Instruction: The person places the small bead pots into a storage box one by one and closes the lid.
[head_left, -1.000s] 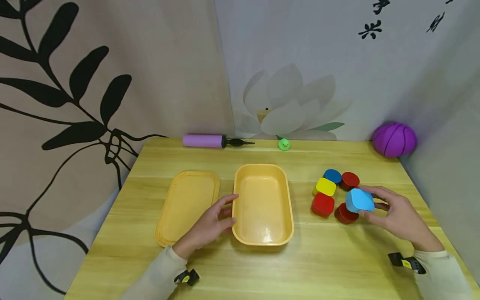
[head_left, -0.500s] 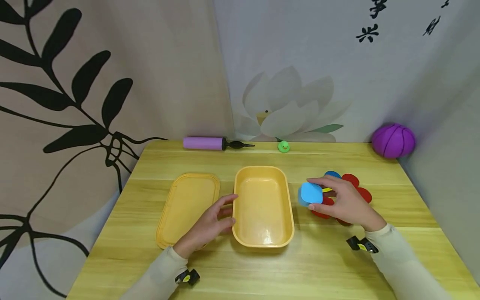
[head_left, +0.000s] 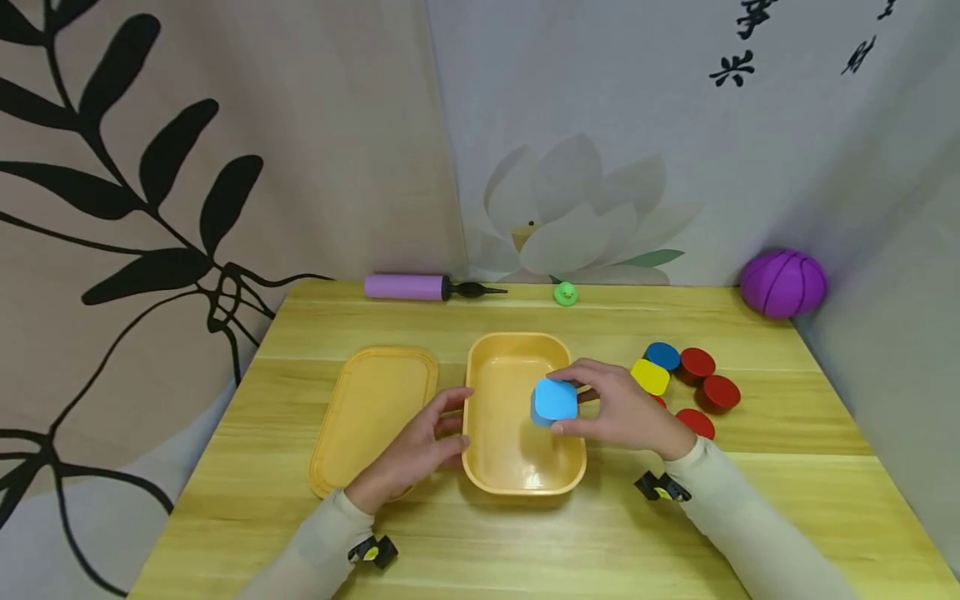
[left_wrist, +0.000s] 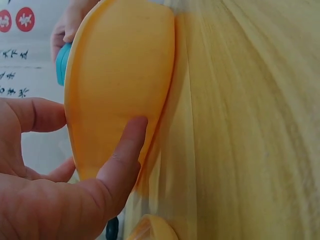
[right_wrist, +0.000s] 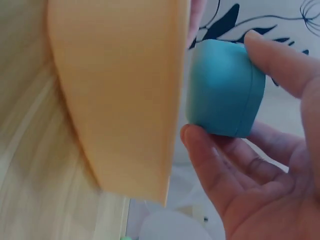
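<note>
My right hand (head_left: 618, 408) pinches a light blue rounded-square block (head_left: 555, 402) between thumb and fingers, held above the right part of a yellow-orange box (head_left: 498, 467). In the right wrist view the block (right_wrist: 222, 87) shows a thin seam line near one end and stands beyond the box's rim. The box is uncovered. My left hand (head_left: 422, 450) rests its fingertips and thumb against the box's left side. From the left wrist, the thumb (left_wrist: 131, 142) lies along the outer wall. A matching flat lid (head_left: 375, 417) lies on the table, partly behind the left hand.
Right of the box sit a yellow block (head_left: 650, 377), a dark blue round piece (head_left: 663, 356) and several red pieces (head_left: 717, 394), one mostly hidden by the hand. Along the back are a purple pump (head_left: 408, 287), a green duck (head_left: 566, 293) and a purple ball (head_left: 783, 283).
My right hand has carried the light blue block leftward from the group of coloured pieces to above the box. The left hand has stayed at the box's left side.
</note>
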